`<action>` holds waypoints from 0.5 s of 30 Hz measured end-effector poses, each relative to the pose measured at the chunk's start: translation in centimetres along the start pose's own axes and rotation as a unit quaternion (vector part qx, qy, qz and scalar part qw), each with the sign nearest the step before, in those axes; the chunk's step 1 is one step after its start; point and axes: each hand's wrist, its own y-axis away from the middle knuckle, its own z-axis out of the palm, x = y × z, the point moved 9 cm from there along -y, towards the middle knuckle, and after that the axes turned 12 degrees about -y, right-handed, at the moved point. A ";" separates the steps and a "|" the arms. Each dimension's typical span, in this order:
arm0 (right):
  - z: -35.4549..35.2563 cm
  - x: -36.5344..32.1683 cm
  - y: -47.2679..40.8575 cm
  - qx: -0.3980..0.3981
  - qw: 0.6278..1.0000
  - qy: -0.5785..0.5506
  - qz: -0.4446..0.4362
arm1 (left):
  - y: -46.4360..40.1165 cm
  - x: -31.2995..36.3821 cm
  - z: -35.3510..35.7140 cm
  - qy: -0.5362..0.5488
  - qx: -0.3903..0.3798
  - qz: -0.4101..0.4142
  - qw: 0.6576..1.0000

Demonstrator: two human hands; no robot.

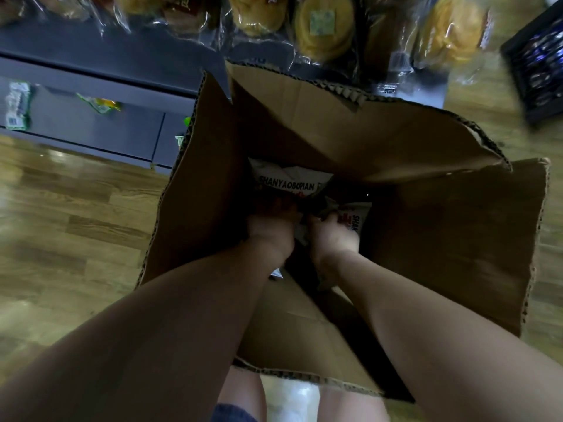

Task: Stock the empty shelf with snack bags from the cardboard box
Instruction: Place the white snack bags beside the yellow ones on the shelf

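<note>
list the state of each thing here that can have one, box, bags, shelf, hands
cardboard box: flaps open, standing on the floor
snack bags: low inside the box, not yet out
left hand: inside the box, gripping a bag
right hand: inside the box, gripping a bag
shelf: mostly bare, a few green packets on it

Open brown cardboard box (pixel 426 239) on the floor, flaps up; white crumpled snack bags (pixel 289 181) deep inside.

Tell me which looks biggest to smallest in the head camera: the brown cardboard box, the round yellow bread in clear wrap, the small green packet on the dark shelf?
1. Brown cardboard box
2. Round yellow bread
3. Small green packet

The box is nearer the camera, though plainly the largest anyway.
</note>
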 end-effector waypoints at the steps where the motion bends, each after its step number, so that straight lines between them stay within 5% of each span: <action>1: -0.3 -0.1 0.2 -0.006 1.000 0.024 -0.005 | 0.3 0.2 -0.2 -0.001 -0.004 0.002 1.000; 6: -2.0 0.5 1.6 -0.025 0.999 0.021 0.009 | 1.4 0.0 -1.9 0.003 -0.003 0.005 1.000; 15: -8.7 0.8 6.6 0.104 0.994 -0.037 -0.003 | 5.0 0.0 -8.0 0.028 0.077 0.013 0.997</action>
